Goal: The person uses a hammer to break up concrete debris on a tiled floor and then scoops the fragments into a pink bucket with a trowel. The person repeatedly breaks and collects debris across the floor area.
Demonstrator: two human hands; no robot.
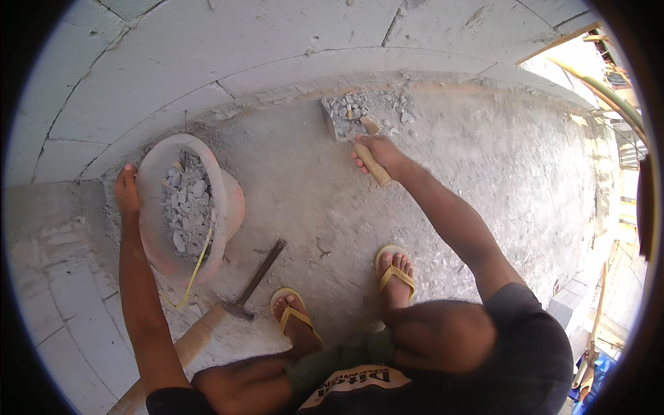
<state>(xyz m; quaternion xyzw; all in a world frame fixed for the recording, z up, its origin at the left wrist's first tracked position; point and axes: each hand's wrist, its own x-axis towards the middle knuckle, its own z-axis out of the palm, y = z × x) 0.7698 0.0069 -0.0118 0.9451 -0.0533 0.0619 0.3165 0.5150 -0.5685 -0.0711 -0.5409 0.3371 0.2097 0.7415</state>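
Note:
My left hand (127,191) is closed on the left rim of a dusty pinkish bucket (233,204). It leans with its mouth toward me, and broken grey rubble (187,200) lies inside. A yellow handle strap (200,263) hangs over its front. Out ahead to the right, my right hand (377,153) wraps round the thick wooden handle of a metal scoop (329,119). The blade rests low at the floor by the wall, with loose rubble (353,104) on and beside it. A wood-coloured piece (369,125) shows just beyond my fingers.
A pick hammer (240,309) with a wooden handle lies between the bucket and my sandalled feet (395,277). Pale block walls (277,34) rise ahead and on the left. Dusty floor (470,145) spreads rightward to grey blocks (567,304) and wooden poles (602,297).

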